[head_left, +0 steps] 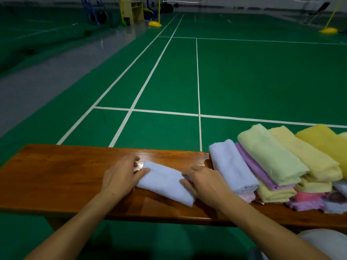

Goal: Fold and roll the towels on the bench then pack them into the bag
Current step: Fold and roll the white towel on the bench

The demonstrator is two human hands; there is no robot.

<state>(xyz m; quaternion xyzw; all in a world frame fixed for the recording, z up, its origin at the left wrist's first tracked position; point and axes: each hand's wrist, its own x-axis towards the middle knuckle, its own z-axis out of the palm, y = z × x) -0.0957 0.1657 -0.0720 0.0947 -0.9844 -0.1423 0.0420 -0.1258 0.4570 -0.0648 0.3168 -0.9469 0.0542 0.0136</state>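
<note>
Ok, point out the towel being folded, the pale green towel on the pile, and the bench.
Light blue towel (165, 183), head view, middle of its top face.
Pale green towel (270, 158), head view, middle of its top layer.
Bench (62, 171), head view, bare wood left of the hands.

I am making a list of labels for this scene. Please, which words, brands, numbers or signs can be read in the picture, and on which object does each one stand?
None: no readable text appears anywhere in the picture.
The towels, the light blue towel under both hands, and the bench show no print.
The far shelf is too small and blurred to tell.
</note>
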